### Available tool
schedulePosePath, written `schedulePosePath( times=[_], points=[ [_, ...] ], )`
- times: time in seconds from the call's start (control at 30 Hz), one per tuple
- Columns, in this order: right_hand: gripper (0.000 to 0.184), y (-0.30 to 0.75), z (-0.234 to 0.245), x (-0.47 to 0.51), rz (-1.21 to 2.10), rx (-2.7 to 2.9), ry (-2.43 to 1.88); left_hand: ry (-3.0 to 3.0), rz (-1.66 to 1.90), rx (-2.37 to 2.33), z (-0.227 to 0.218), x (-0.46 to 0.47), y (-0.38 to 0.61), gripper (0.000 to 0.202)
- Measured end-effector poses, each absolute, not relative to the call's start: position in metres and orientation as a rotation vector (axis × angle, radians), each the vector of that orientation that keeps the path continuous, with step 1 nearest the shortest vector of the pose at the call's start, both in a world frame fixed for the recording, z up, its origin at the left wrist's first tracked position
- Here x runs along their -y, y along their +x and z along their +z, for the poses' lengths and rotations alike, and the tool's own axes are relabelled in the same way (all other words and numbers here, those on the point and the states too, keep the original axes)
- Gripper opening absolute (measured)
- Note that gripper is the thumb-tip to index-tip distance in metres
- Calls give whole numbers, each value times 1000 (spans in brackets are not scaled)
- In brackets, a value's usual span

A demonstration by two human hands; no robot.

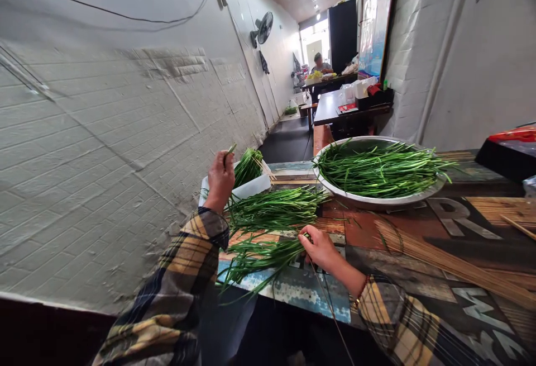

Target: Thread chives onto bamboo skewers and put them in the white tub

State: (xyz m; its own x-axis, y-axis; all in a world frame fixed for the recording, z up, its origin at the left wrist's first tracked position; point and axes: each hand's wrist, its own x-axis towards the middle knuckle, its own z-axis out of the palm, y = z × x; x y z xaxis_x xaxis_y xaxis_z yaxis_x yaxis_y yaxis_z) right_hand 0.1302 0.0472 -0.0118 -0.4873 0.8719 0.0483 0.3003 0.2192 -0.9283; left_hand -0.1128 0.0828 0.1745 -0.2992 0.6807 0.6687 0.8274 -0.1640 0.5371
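My right hand is closed on one end of a bunch of garlic chives, whose leaves fan out to the left over the table's front edge. A thin stick hangs down below that hand. My left hand is raised by the wall, its fingers pinched round a short piece of chive. Behind the bunch lies a thicker pile of chives on the table. Beside my left hand, a white plastic tray holds bundled chives with pale stick ends showing at their right.
A big metal basin heaped with chives stands at the back of the patterned table. Many bamboo skewers lie at the right, near a black box. A brick-patterned wall borders the left. Far back, a person sits behind tables.
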Motion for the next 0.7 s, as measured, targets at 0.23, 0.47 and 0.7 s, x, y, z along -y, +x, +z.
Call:
schedulePosePath(
  times=[0.23,0.47,0.7],
  points=[
    [14,130,-16,-47,1359,1853,-1018,-2135,-202,1892,115,-84,-77,22],
    [10,127,-20,-49,1391,1792,-982,-2243,-113,1938,51,-87,-56,16],
    [9,127,-17,-49,1410,1790,-998,-2190,-186,1983,45,-97,-58,8]
  ],
)
